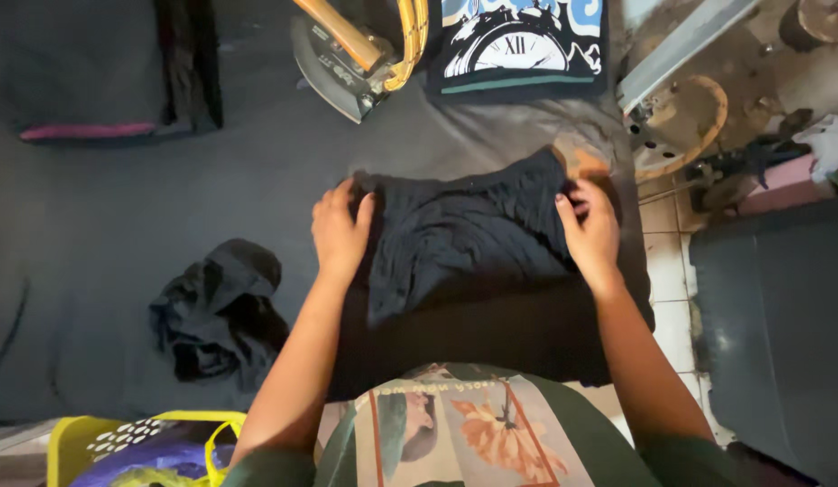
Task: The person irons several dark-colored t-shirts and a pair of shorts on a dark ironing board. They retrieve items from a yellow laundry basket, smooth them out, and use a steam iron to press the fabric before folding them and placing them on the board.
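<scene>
Both hands press down on a folded black garment (464,243) near the right edge of the grey padded surface (121,225). The left hand (340,230) lies flat on its left side with fingers spread; the right hand (589,230) pinches its right edge. An iron (342,59) rests at the far edge.

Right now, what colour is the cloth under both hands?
The cloth is black and wrinkled; the head view shows it best, spread on the grey ironing surface.

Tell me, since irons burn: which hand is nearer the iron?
Left. The left hand lies below the iron; the right hand is farther off to its right.
</scene>
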